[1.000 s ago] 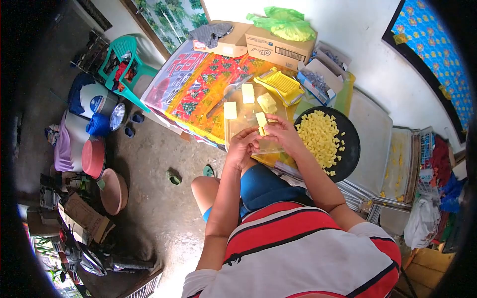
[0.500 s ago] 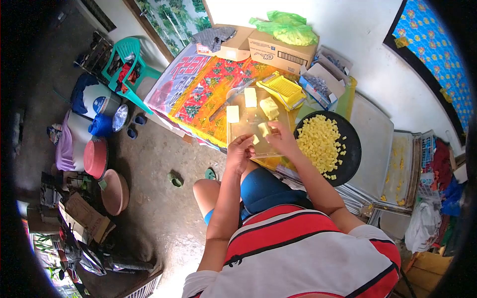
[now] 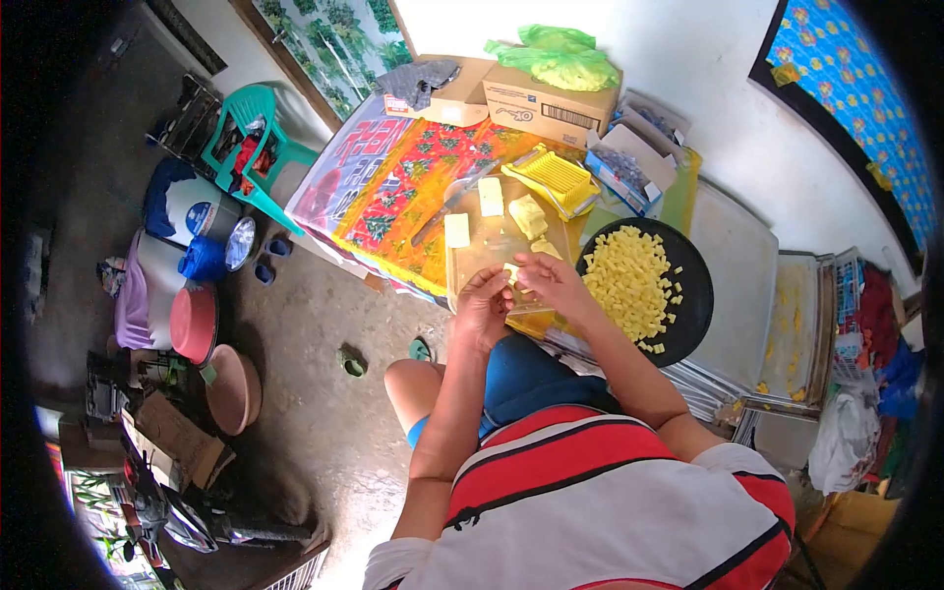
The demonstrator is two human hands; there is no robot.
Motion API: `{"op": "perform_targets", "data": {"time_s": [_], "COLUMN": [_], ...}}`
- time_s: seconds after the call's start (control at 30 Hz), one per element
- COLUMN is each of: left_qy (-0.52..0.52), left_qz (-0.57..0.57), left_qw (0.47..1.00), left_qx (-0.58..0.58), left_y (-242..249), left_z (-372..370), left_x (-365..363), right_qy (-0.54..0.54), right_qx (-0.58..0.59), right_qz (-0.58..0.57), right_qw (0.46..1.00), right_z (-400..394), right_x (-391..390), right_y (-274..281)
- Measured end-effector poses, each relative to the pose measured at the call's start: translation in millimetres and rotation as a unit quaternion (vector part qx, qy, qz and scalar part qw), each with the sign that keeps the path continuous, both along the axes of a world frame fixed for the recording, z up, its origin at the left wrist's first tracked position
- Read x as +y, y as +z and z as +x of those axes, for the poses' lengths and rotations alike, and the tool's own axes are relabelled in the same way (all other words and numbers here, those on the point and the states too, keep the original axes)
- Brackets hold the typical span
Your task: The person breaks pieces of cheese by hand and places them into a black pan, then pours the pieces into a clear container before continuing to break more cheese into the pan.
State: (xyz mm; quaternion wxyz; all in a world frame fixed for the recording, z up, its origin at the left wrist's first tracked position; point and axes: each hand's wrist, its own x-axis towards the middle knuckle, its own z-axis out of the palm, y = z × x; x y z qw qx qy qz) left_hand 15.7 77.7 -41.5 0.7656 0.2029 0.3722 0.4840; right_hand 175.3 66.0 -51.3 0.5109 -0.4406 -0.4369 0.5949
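Over the near part of a clear cutting board (image 3: 470,270), my left hand (image 3: 484,297) pinches a small pale yellow piece (image 3: 510,273). My right hand (image 3: 553,282) meets it from the right, fingers closed together; whether it also grips something is hidden. Beyond my hands lie pale yellow blocks (image 3: 457,230), one of them upright at the back (image 3: 491,196), and a larger chunk (image 3: 528,216). Another piece (image 3: 545,248) rests just past my right fingers. A knife (image 3: 440,217) lies along the board's left side. Right of the board, a black round pan (image 3: 696,295) holds many yellow cubes (image 3: 629,285).
A yellow slotted tray (image 3: 556,179) sits behind the board, near an open small box (image 3: 629,172). Cardboard boxes (image 3: 541,103) with a green bag (image 3: 560,57) stand at the back. Metal trays (image 3: 733,265) are at right. A green chair (image 3: 251,108) and basins (image 3: 233,388) stand left.
My right hand has moved left to meet my left hand. The piece it was at now lies on the board behind its fingers. The view has shifted slightly.
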Motion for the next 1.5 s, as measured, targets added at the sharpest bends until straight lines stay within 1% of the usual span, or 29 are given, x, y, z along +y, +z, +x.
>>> {"op": "perform_targets", "data": {"time_s": [0.03, 0.13, 0.23, 0.33, 0.43, 0.53, 0.63, 0.73, 0.83, 0.93, 1.03, 1.2, 1.27, 1.3, 1.33, 1.4, 1.43, 1.5], "left_qy": [-0.010, -0.029, -0.064, -0.095, -0.116, -0.139, -0.163, -0.181, -0.194, -0.202, -0.202, -0.231, -0.236, -0.237, -0.233, -0.218, -0.221, -0.225], "left_qz": [0.011, 0.038, 0.059, 0.073, 0.086, 0.110, 0.133, 0.131, 0.118, 0.109, 0.094, 0.096, 0.161, 0.192, 0.244, 0.344, 0.360, 0.389], "left_qw": [1.000, 0.998, 0.995, 0.992, 0.989, 0.982, 0.975, 0.973, 0.973, 0.973, 0.975, 0.968, 0.950, 0.935, 0.912, 0.848, 0.827, 0.802], "left_qx": [0.007, 0.036, 0.044, 0.039, 0.039, 0.065, 0.079, 0.065, 0.043, 0.021, 0.015, 0.013, 0.124, 0.179, 0.234, 0.339, 0.371, 0.392], "left_y": [0, 7, 16, 26, 34, 39, 39, 41, 41, 43, 43, 35, 23, 17, 12, 3, -3, -19], "left_z": [5, 16, 19, 23, 28, 33, 38, 43, 49, 55, 62, 80, 95, 104, 114, 137, 147, 162], "left_x": [-2, -9, -13, -17, -21, -22, -23, -26, -28, -31, -35, -37, -32, -30, -28, -24, -21, -15], "right_qy": [0.021, -0.008, -0.002, -0.012, -0.021, -0.023, -0.023, -0.025, -0.023, -0.026, -0.027, -0.083, -0.125, -0.153, -0.178, -0.225, -0.258, -0.270], "right_qx": [0.034, -0.020, -0.024, 0.009, -0.004, -0.013, -0.022, -0.001, -0.006, 0.055, 0.045, 0.030, 0.020, 0.030, 0.011, -0.028, -0.034, -0.032], "right_qz": [-0.002, 0.028, 0.025, 0.037, 0.079, 0.071, 0.086, 0.060, 0.045, 0.023, 0.023, 0.006, -0.001, -0.001, -0.004, -0.008, -0.009, -0.030], "right_qw": [0.999, 0.999, 0.999, 0.999, 0.997, 0.997, 0.996, 0.998, 0.999, 0.998, 0.998, 0.996, 0.992, 0.988, 0.984, 0.974, 0.966, 0.962], "right_z": [2, 10, 19, 26, 34, 41, 49, 55, 64, 69, 78, 106, 119, 128, 137, 153, 157, 167], "right_x": [-3, -8, -19, -30, -34, -41, -46, -51, -57, -65, -68, -77, -84, -86, -88, -93, -93, -97], "right_y": [9, 16, 29, 46, 46, 54, 53, 58, 60, 68, 66, 52, 54, 47, 40, 27, 19, 8]}}
